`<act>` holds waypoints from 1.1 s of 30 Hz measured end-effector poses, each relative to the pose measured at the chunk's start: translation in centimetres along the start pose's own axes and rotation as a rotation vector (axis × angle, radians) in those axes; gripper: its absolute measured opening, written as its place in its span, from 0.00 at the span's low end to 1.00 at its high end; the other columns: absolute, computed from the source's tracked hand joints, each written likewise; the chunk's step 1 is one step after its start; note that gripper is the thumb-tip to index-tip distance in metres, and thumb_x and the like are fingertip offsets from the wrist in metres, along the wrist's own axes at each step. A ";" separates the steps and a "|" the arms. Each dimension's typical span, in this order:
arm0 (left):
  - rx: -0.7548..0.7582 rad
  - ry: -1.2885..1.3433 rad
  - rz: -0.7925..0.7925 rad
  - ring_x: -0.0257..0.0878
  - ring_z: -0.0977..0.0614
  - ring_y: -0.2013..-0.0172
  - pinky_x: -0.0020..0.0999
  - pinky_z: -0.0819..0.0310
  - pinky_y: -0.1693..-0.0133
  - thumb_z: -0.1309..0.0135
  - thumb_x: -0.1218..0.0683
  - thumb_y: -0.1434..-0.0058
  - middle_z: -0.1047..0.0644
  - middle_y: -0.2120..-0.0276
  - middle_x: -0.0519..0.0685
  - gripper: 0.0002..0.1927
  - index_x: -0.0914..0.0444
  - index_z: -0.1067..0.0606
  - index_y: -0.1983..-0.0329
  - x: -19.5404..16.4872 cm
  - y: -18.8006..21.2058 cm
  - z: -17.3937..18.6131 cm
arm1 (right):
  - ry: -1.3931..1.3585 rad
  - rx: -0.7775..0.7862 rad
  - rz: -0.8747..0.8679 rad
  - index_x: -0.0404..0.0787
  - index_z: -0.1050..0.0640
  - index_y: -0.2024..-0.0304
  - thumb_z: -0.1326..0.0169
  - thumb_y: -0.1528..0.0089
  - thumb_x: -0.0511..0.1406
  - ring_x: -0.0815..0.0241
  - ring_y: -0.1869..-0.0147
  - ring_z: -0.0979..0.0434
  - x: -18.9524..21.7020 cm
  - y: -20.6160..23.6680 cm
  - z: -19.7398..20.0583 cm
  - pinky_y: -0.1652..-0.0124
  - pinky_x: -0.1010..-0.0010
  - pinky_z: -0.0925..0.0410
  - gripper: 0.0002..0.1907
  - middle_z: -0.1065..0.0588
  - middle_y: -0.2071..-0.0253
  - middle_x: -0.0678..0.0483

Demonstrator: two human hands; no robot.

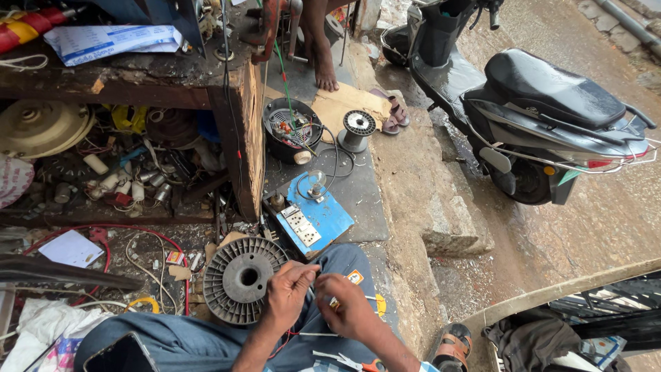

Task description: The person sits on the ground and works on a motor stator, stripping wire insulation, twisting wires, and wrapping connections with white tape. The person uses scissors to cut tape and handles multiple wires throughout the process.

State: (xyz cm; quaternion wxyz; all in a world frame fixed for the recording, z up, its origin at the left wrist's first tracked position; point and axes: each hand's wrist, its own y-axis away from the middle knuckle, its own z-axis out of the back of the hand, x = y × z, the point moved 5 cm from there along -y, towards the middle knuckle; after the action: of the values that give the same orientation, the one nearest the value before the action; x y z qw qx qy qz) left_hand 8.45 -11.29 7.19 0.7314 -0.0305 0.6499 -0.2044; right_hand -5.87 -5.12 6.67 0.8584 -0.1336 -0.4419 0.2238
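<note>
Left hand: the left hand (288, 293) is curled up over the person's lap. Its fingertips pinch a thin wire (318, 275).
Right hand: the right hand (351, 306) is curled too. Its fingers are closed on the same wire, and it also seems to hold a small tool, but that is too small to tell for sure.
Wire: it runs between the two hands, touching both. Its long way goes almost side to side, from one hand to the other.
Grey wheel part: a round grey part with fins (242, 279) rests by the left knee, just beside the left hand. The left hand is the nearer one to it.
Blue board: a blue board with white switches (313, 217) lies on the floor just past the hands.
Spool: a grey spool (357, 129) stands farther away, near a round black motor (292, 129).
Bench: a wooden bench (241, 117) full of old parts is on the left.
Scooter: a dark scooter (544, 103) is parked on the right, well apart.
Other person: a bare foot (323, 62) stands at the top.
</note>
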 end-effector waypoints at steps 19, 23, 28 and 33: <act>-0.242 -0.529 -0.294 0.55 0.26 0.43 0.47 0.36 0.41 0.42 0.55 0.46 0.25 0.47 0.66 0.32 0.73 0.32 0.38 -0.8 1.9 4.3 | -0.002 0.146 -0.163 0.33 0.20 0.62 0.40 0.40 0.32 0.41 0.66 0.21 -2.0 -1.3 -2.9 0.67 0.57 0.29 0.07 0.23 0.70 0.42; 0.170 -0.754 -0.418 0.50 0.20 0.53 0.63 0.43 0.41 0.39 0.58 0.50 0.20 0.59 0.52 0.26 0.62 0.24 0.46 -1.0 3.2 1.5 | -0.031 0.255 -0.306 0.32 0.21 0.62 0.44 0.39 0.30 0.39 0.64 0.22 -3.3 -1.3 -3.7 0.64 0.55 0.28 0.05 0.23 0.68 0.40; 0.136 -0.610 -0.315 0.42 0.19 0.67 0.46 0.29 0.51 0.40 0.62 0.44 0.20 0.70 0.46 0.11 0.60 0.19 0.57 1.5 3.0 2.1 | 0.100 0.200 -0.228 0.35 0.21 0.58 0.40 0.41 0.32 0.37 0.48 0.26 -3.6 -0.3 -2.8 0.50 0.53 0.31 0.09 0.24 0.58 0.41; 0.101 -0.527 -0.259 0.48 0.20 0.70 0.45 0.31 0.62 0.39 0.60 0.46 0.22 0.74 0.49 0.07 0.61 0.19 0.63 2.4 2.9 2.5 | 0.346 0.267 -0.051 0.35 0.20 0.65 0.34 0.50 0.35 0.26 0.29 0.44 -3.3 1.0 -3.0 0.34 0.40 0.47 0.14 0.30 0.42 0.39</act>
State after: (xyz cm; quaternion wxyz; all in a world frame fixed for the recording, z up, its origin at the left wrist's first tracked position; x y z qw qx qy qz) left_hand 11.83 -9.99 4.45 0.8434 -0.1290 0.4172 -0.3132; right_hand -5.39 -6.06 2.21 0.9370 -0.0440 -0.2575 0.2320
